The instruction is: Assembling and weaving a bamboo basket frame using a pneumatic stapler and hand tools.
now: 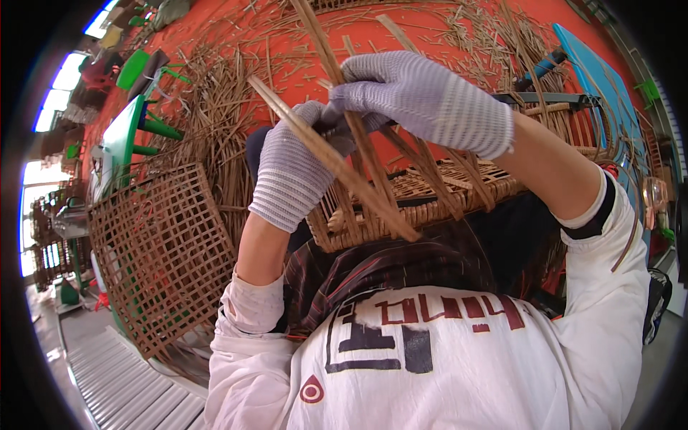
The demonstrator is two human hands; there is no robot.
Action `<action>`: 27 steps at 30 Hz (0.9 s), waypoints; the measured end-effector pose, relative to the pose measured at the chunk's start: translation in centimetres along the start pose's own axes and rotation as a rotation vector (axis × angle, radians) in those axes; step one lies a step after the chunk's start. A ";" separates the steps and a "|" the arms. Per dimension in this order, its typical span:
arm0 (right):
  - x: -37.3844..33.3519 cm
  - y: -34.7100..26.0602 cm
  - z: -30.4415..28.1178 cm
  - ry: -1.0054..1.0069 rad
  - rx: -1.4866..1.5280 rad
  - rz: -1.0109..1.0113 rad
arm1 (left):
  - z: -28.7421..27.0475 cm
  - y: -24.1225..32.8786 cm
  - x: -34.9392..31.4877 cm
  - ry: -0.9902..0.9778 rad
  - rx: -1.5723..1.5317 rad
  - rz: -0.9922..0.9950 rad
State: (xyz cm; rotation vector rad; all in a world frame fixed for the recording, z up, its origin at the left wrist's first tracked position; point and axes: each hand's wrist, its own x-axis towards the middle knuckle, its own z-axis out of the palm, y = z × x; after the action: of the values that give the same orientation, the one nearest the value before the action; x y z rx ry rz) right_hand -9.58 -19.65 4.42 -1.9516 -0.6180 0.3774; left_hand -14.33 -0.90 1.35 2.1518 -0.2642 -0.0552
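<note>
Both of my hands wear striped grey-white knit gloves. My left hand (295,168) is closed around a flat brown weaving strip (326,152) that slants down toward my lap. Close beside it, my right hand (423,100) pinches another upright strip (362,143) between thumb and fingers. The left fingertips are partly hidden behind the right hand and the strips. Under my hands a woven basket (430,203) with a thick braided edge rests on my lap. Several loose strip ends stick up from that edge.
At left leans an open-lattice woven panel (161,251), with a heap of long strips (215,107) beyond it. Scraps litter the red floor (287,43). A green stool (125,136) stands at far left, a blue board (591,72) at right. Metal rollers (129,380) lie lower left.
</note>
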 end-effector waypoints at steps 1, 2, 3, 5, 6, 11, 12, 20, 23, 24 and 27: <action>0.5 0.4 -0.1 -0.002 -0.038 0.009 | -0.1 0.0 -0.2 0.002 0.047 0.033; 0.9 0.8 -0.7 -0.006 -0.042 0.011 | -0.1 -0.4 -0.2 0.005 0.043 0.031; 1.2 1.0 -1.4 0.085 -0.259 -0.037 | 0.0 -1.1 0.1 -0.013 0.050 0.032; 1.9 1.3 -2.8 0.070 -0.579 0.022 | 0.0 -0.9 0.5 -0.062 0.022 -0.069; 1.9 2.1 -3.3 0.064 -0.581 0.022 | -0.1 -0.9 0.6 -0.060 0.017 -0.072; 1.5 5.3 -4.5 0.045 -0.171 0.029 | -0.1 -1.2 1.1 -0.016 0.062 -0.006; 1.4 5.3 -4.6 0.065 -0.059 0.028 | 0.0 -1.1 1.3 -0.015 0.059 -0.017; -0.7 -0.7 -2.2 0.496 -1.005 -0.269 | 1.0 -0.9 2.0 0.143 0.479 0.100; -1.6 -0.4 -1.4 0.223 -0.811 -0.464 | 0.8 -1.3 3.1 0.130 0.522 0.037; -1.8 0.1 -1.1 0.017 -0.685 -0.666 | 0.7 -1.5 3.5 0.159 0.565 0.065; -2.7 0.3 1.1 -0.184 -0.898 -0.556 | 0.7 -4.1 5.3 0.249 0.476 0.173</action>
State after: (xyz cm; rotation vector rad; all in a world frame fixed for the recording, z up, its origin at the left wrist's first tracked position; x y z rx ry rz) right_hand -12.28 -20.48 3.65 -2.4432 -1.6063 -0.1125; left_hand -8.56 -0.35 -2.12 2.5647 -0.3426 0.4100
